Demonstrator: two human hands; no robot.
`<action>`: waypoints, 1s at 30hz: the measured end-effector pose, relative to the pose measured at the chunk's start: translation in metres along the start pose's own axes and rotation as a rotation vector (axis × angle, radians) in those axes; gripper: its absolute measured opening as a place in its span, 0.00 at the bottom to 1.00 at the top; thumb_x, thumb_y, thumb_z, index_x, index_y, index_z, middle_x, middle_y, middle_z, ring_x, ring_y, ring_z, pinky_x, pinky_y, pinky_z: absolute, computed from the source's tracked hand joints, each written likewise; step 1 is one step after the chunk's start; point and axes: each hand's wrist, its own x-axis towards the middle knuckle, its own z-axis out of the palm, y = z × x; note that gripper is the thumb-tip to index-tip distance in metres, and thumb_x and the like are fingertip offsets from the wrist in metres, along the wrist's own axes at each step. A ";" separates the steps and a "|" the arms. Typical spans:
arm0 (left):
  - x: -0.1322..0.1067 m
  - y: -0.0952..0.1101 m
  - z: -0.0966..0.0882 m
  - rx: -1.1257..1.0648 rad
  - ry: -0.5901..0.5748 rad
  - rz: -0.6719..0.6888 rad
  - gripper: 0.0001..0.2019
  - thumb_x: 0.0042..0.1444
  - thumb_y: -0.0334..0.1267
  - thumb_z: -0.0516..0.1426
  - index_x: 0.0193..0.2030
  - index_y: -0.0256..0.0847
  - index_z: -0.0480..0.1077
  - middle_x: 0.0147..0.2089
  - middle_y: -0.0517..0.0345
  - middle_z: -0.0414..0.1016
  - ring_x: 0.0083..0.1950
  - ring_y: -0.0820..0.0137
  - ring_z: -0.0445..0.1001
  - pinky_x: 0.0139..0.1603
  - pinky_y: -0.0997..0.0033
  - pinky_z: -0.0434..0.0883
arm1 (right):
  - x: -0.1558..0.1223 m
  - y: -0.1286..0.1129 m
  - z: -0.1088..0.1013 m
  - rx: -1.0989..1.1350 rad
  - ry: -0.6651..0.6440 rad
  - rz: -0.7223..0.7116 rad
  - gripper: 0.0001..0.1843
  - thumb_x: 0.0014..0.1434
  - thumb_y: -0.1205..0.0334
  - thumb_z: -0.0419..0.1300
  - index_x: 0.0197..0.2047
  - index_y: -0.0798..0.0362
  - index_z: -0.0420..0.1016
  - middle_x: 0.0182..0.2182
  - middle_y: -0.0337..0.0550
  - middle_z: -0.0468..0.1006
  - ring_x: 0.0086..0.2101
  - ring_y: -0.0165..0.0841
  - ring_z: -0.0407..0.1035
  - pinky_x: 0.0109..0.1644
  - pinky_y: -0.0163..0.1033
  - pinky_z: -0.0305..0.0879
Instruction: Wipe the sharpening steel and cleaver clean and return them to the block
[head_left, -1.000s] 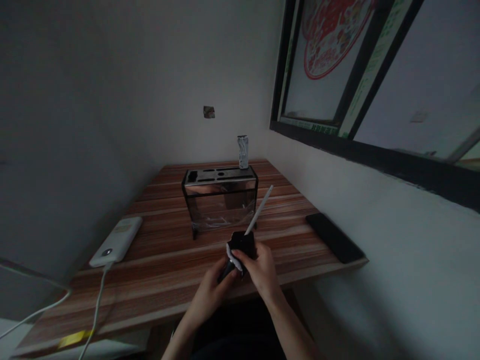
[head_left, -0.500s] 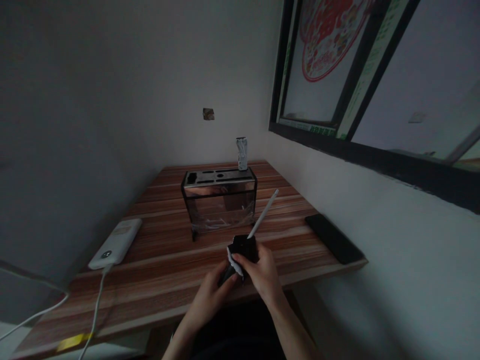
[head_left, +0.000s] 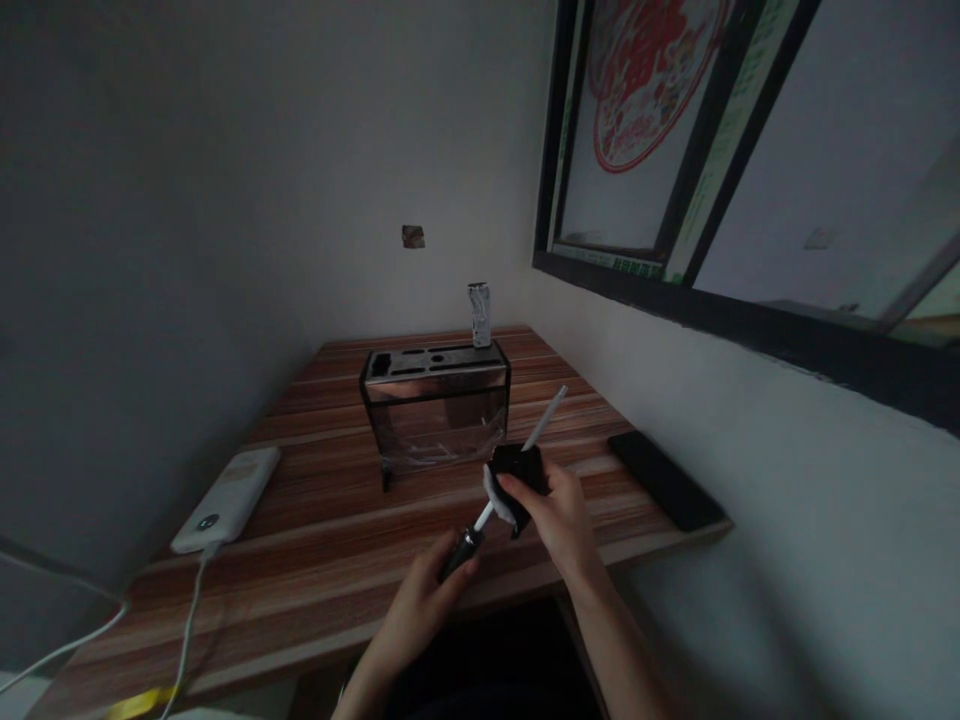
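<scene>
My left hand (head_left: 424, 610) is closed round the dark handle of a sharpening rod (head_left: 545, 417), whose pale shaft slants up and to the right. My right hand (head_left: 553, 512) is closed on a black-and-white cloth (head_left: 511, 480) wrapped round the middle of the shaft. A short bare stretch of shaft shows between the handle and the cloth. Both hands hover over the front edge of the wooden table (head_left: 315, 540), in front of a dark knife block (head_left: 436, 405) with slots in its shiny top.
A white power bank (head_left: 228, 497) with a cable lies at the left. A black phone (head_left: 666, 479) lies by the right wall. A small crumpled can (head_left: 479, 314) stands at the back corner. A framed window (head_left: 712, 170) is on the right wall.
My right hand has slid the cloth up the shaft, away from the handle, baring a short piece of shaft. The view has shifted slightly right.
</scene>
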 end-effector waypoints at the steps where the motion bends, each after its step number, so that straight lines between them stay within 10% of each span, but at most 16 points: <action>1: 0.000 0.000 0.000 -0.001 0.015 -0.017 0.28 0.53 0.53 0.57 0.55 0.36 0.71 0.55 0.48 0.75 0.59 0.53 0.69 0.60 0.60 0.63 | 0.004 0.000 -0.003 -0.002 0.002 -0.018 0.16 0.46 0.51 0.69 0.33 0.56 0.80 0.29 0.47 0.83 0.30 0.38 0.76 0.33 0.38 0.70; 30: -0.001 0.003 -0.003 -0.034 -0.083 0.043 0.22 0.55 0.49 0.58 0.53 0.40 0.73 0.53 0.52 0.77 0.56 0.55 0.72 0.59 0.63 0.66 | 0.061 -0.038 -0.045 0.173 0.317 -0.244 0.15 0.45 0.51 0.70 0.28 0.55 0.79 0.24 0.40 0.78 0.25 0.32 0.70 0.30 0.37 0.67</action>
